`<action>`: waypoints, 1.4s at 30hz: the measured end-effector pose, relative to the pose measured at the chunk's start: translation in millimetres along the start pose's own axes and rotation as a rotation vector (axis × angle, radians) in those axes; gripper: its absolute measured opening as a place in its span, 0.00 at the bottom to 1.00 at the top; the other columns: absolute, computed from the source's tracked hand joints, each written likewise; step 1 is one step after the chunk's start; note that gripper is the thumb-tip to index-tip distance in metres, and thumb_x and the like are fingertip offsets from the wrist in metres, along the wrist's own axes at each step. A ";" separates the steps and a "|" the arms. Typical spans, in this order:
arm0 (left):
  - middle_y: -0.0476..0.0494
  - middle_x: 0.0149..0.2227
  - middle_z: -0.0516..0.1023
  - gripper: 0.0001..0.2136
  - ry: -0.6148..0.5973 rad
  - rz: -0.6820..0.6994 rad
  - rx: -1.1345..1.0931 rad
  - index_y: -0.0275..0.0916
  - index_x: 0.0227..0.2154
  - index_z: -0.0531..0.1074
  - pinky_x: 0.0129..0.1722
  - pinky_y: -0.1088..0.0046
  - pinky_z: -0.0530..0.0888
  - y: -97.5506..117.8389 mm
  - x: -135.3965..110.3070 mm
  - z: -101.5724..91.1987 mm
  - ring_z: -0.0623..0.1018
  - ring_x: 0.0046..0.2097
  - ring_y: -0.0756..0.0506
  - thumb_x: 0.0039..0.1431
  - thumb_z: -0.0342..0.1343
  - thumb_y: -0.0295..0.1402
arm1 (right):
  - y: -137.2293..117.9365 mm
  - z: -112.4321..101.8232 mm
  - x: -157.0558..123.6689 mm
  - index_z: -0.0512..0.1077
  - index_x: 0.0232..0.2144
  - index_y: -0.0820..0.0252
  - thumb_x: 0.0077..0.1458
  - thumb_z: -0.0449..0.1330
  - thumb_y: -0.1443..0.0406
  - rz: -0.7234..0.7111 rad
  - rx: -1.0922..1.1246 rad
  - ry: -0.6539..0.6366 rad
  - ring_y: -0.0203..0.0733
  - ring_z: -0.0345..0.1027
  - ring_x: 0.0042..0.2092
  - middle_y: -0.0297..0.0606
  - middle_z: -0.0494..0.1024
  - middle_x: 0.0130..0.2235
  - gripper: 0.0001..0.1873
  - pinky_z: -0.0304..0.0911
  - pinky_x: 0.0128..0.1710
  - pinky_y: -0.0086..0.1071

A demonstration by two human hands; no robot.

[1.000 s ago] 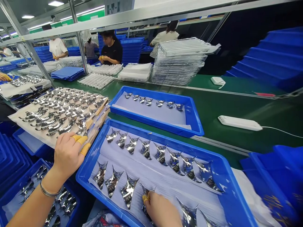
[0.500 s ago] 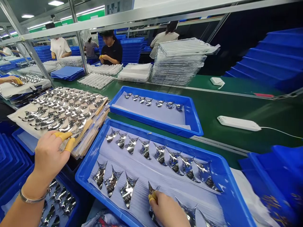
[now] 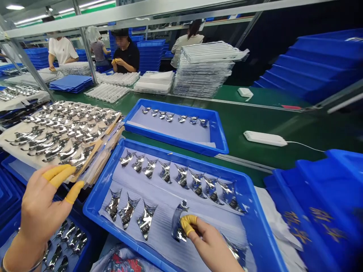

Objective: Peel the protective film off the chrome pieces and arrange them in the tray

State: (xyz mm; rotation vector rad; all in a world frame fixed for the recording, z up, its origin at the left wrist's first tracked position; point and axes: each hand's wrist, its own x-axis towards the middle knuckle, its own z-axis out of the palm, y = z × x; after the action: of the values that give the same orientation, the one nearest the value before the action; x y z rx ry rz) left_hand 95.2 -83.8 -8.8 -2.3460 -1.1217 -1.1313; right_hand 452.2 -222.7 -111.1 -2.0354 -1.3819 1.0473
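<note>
My right hand (image 3: 208, 241), with yellow finger cots, pinches a shiny chrome triangular part (image 3: 177, 224) and lifts it off the white sheet in the near blue tray (image 3: 256, 219). Rows of the same chrome parts (image 3: 181, 176) lie across that tray. My left hand (image 3: 44, 206), also in yellow finger cots, hovers with its fingers spread and holding nothing. It is just off the near corner of a stack of cardboard sheets (image 3: 98, 158) covered with chrome parts (image 3: 61, 128).
A second blue tray (image 3: 217, 130) with one row of parts sits on the green conveyor belt (image 3: 283, 124). White power banks (image 3: 265, 138), clear tray stacks (image 3: 205, 68) and blue bin stacks (image 3: 317, 64) lie beyond. Another blue tray (image 3: 66, 241) of parts is at lower left. Several people work across the line.
My right hand has picked the chrome part up off the sheet and turned it on edge. My left hand has drawn back from the cardboard stack and opened.
</note>
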 end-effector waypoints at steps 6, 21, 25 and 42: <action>0.38 0.46 0.80 0.21 -0.345 0.004 -0.610 0.40 0.53 0.72 0.49 0.63 0.79 85.8 -19.3 41.7 0.79 0.48 0.39 0.61 0.61 0.44 | -50.5 -0.6 -38.4 0.73 0.28 0.58 0.60 0.58 0.57 -0.345 0.461 0.203 0.41 0.72 0.31 0.39 0.79 0.29 0.13 0.68 0.34 0.33; 0.46 0.44 0.83 0.22 -0.803 0.130 -1.294 0.48 0.53 0.74 0.45 0.72 0.80 122.2 -20.2 66.3 0.81 0.45 0.43 0.55 0.67 0.28 | -72.2 -1.9 -69.7 0.65 0.30 0.56 0.61 0.54 0.62 -0.908 0.358 0.452 0.38 0.60 0.25 0.34 0.69 0.23 0.07 0.60 0.28 0.31; 0.46 0.41 0.84 0.16 -0.819 0.165 -1.341 0.48 0.50 0.76 0.42 0.73 0.81 125.4 -14.0 64.7 0.81 0.42 0.44 0.58 0.65 0.32 | -72.6 -2.4 -69.9 0.68 0.32 0.58 0.60 0.56 0.64 -0.911 0.391 0.416 0.38 0.63 0.26 0.38 0.75 0.25 0.05 0.62 0.28 0.31; 0.45 0.43 0.86 0.10 -0.660 0.078 -1.239 0.47 0.46 0.79 0.47 0.71 0.79 125.5 -11.3 79.7 0.82 0.44 0.45 0.63 0.61 0.37 | -69.3 5.2 -64.8 0.68 0.36 0.58 0.62 0.57 0.65 -0.836 0.392 0.466 0.36 0.67 0.29 0.35 0.75 0.27 0.03 0.68 0.31 0.28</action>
State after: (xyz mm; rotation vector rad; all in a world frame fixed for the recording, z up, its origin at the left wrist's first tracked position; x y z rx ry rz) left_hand 228.1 -126.6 -61.2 -3.8706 -0.4150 -1.2366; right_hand 395.4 -255.7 -42.4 -1.1202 -1.4116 0.3887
